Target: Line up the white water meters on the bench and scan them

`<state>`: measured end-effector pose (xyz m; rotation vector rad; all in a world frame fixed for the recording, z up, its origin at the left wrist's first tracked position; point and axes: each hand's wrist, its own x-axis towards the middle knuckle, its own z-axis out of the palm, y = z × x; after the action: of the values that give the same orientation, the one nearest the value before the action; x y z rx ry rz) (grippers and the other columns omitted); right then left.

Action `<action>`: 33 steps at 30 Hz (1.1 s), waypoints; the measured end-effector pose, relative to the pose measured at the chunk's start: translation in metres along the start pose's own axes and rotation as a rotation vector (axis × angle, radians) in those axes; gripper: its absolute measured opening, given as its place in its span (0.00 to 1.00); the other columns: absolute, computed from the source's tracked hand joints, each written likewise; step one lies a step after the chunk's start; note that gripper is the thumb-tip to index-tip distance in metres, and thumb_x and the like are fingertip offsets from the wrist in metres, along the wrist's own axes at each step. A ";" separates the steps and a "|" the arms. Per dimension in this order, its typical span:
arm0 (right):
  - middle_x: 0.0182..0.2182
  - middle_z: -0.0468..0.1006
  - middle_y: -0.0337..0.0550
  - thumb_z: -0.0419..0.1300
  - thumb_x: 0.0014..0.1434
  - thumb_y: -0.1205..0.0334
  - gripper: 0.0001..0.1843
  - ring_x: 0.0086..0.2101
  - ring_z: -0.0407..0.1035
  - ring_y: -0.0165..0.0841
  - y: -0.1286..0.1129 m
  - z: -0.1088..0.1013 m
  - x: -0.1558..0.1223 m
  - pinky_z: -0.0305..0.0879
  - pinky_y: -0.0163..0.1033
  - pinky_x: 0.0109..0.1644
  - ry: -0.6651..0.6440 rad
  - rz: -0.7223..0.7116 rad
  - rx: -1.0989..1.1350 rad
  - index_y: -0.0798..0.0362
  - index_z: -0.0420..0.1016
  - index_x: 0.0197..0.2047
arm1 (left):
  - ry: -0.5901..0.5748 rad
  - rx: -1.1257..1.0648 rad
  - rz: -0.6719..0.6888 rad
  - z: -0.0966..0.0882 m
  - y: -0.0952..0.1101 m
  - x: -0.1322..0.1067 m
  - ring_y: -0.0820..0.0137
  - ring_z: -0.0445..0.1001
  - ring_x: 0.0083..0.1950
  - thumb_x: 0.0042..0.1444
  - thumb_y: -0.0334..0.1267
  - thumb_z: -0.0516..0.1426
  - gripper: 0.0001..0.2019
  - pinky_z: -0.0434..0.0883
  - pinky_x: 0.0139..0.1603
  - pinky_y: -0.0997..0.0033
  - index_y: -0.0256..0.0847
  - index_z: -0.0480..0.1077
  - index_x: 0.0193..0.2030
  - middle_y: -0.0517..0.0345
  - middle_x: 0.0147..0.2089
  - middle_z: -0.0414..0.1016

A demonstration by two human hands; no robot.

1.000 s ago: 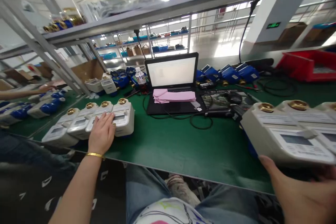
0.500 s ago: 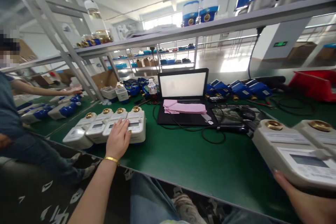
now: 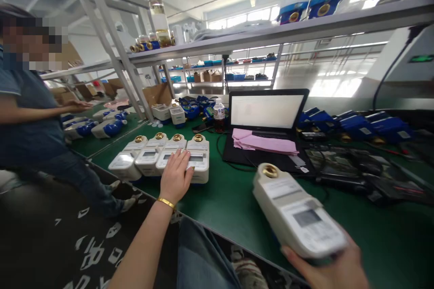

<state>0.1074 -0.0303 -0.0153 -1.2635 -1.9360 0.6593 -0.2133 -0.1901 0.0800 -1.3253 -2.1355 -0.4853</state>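
Observation:
My left hand (image 3: 175,176) lies with fingers stretched out on top of a row of white water meters (image 3: 199,162), touching the ones toward the row's right end. The meters stand side by side near the bench's front edge, each with a brass threaded port at its far end and a small display. My right hand (image 3: 334,264) grips the near end of another white water meter (image 3: 298,212), thumb on its left side. This meter is slightly blurred, with its brass port pointing up and away; some fingers are hidden under it. A green bench top (image 3: 217,203) lies between the hands.
Behind stands an open laptop (image 3: 266,110) with pink cloth (image 3: 264,142) across its keyboard. A drink bottle (image 3: 219,113), blue meters (image 3: 359,124) and black cables surround it. A shelf (image 3: 244,36) spans overhead. At left, a person (image 3: 30,113) stands by the adjoining bench.
My right hand has brought the gripped meter leftward, away from the neighbouring one at the right. The view has turned right. My left hand stays on the row. The person at left has drawn an arm back.

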 end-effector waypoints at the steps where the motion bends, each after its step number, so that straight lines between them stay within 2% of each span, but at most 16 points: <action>1: 0.44 0.68 0.50 0.66 0.32 0.41 0.49 0.42 0.67 0.51 -0.021 0.010 0.002 0.69 0.51 0.39 0.017 -0.013 0.028 0.45 0.52 0.56 | -0.002 -0.007 -0.001 0.000 -0.001 0.000 0.60 0.52 0.65 0.60 0.38 0.45 0.21 0.54 0.63 0.50 0.35 0.57 0.60 0.48 0.60 0.61; 2: 0.47 0.66 0.51 0.67 0.33 0.43 0.50 0.45 0.66 0.50 -0.043 0.022 0.006 0.68 0.50 0.43 -0.047 -0.060 0.056 0.47 0.51 0.57 | -0.003 -0.015 -0.001 0.000 -0.002 0.001 0.60 0.51 0.65 0.60 0.39 0.45 0.21 0.54 0.64 0.50 0.35 0.57 0.59 0.47 0.60 0.60; 5: 0.45 0.65 0.51 0.69 0.35 0.50 0.47 0.45 0.65 0.48 -0.098 0.059 0.020 0.66 0.50 0.47 -0.106 -0.205 0.137 0.54 0.52 0.55 | 0.011 -0.049 0.006 -0.002 -0.004 0.002 0.59 0.51 0.65 0.60 0.39 0.45 0.21 0.53 0.64 0.49 0.34 0.58 0.59 0.46 0.60 0.60; 7: 0.45 0.64 0.52 0.68 0.39 0.55 0.45 0.46 0.63 0.47 -0.120 0.081 0.028 0.64 0.50 0.50 -0.125 -0.291 0.185 0.56 0.51 0.56 | 0.033 -0.103 0.023 -0.005 0.001 0.003 0.58 0.51 0.65 0.60 0.39 0.46 0.20 0.53 0.64 0.49 0.35 0.58 0.58 0.45 0.60 0.60; 9: 0.45 0.63 0.54 0.66 0.44 0.58 0.41 0.47 0.62 0.46 -0.131 0.097 0.032 0.63 0.51 0.51 -0.140 -0.347 0.225 0.58 0.50 0.57 | 0.026 -0.188 0.067 -0.009 0.013 0.006 0.58 0.50 0.65 0.59 0.40 0.48 0.21 0.53 0.64 0.49 0.37 0.57 0.59 0.46 0.61 0.59; 12: 0.45 0.63 0.53 0.59 0.52 0.63 0.31 0.46 0.62 0.44 -0.133 0.108 0.033 0.64 0.51 0.49 -0.168 -0.403 0.277 0.57 0.52 0.57 | -0.038 -0.287 0.160 -0.011 0.036 0.012 0.56 0.52 0.64 0.53 0.45 0.56 0.27 0.55 0.64 0.50 0.39 0.58 0.58 0.47 0.60 0.59; 16: 0.46 0.63 0.52 0.55 0.53 0.68 0.28 0.46 0.62 0.42 -0.126 0.108 0.036 0.65 0.50 0.49 -0.238 -0.428 0.384 0.54 0.53 0.57 | -0.047 -0.333 0.209 -0.007 0.053 0.028 0.61 0.61 0.58 0.54 0.38 0.55 0.14 0.57 0.63 0.54 0.40 0.67 0.48 0.52 0.51 0.69; 19: 0.46 0.64 0.51 0.55 0.52 0.69 0.27 0.46 0.62 0.40 -0.121 0.107 0.038 0.68 0.47 0.47 -0.289 -0.388 0.466 0.52 0.56 0.56 | -0.031 -0.345 0.189 -0.009 0.051 0.044 0.62 0.66 0.53 0.56 0.38 0.53 0.10 0.61 0.59 0.56 0.40 0.69 0.44 0.54 0.45 0.73; 22: 0.48 0.64 0.50 0.55 0.51 0.69 0.28 0.47 0.62 0.40 -0.118 0.107 0.041 0.69 0.46 0.46 -0.315 -0.358 0.519 0.51 0.57 0.56 | -0.017 -0.358 0.101 -0.014 0.048 0.062 0.63 0.69 0.46 0.58 0.41 0.51 0.11 0.66 0.49 0.60 0.39 0.71 0.39 0.54 0.39 0.74; 26: 0.48 0.65 0.49 0.54 0.51 0.69 0.30 0.48 0.62 0.40 -0.117 0.105 0.043 0.69 0.46 0.47 -0.349 -0.374 0.517 0.49 0.56 0.58 | -0.053 -0.355 0.001 -0.017 0.049 0.080 0.65 0.70 0.42 0.58 0.42 0.50 0.12 0.66 0.43 0.64 0.40 0.72 0.35 0.56 0.36 0.74; 30: 0.49 0.65 0.49 0.53 0.52 0.70 0.31 0.48 0.62 0.39 -0.119 0.097 0.042 0.68 0.45 0.47 -0.380 -0.394 0.476 0.49 0.55 0.60 | -0.062 -0.374 -0.018 -0.017 0.049 0.083 0.66 0.70 0.42 0.59 0.42 0.48 0.12 0.66 0.43 0.65 0.41 0.71 0.36 0.58 0.37 0.74; 33: 0.48 0.67 0.48 0.52 0.52 0.72 0.30 0.48 0.63 0.37 -0.119 0.085 0.045 0.67 0.43 0.48 -0.391 -0.463 0.451 0.51 0.57 0.59 | -0.032 -0.383 0.059 -0.016 0.049 0.069 0.65 0.70 0.43 0.59 0.43 0.49 0.11 0.67 0.45 0.64 0.43 0.70 0.38 0.58 0.39 0.74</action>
<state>-0.0376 -0.0377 0.0343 -0.4065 -2.1208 1.0717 -0.1889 -0.1300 0.1371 -1.6042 -2.0909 -0.8879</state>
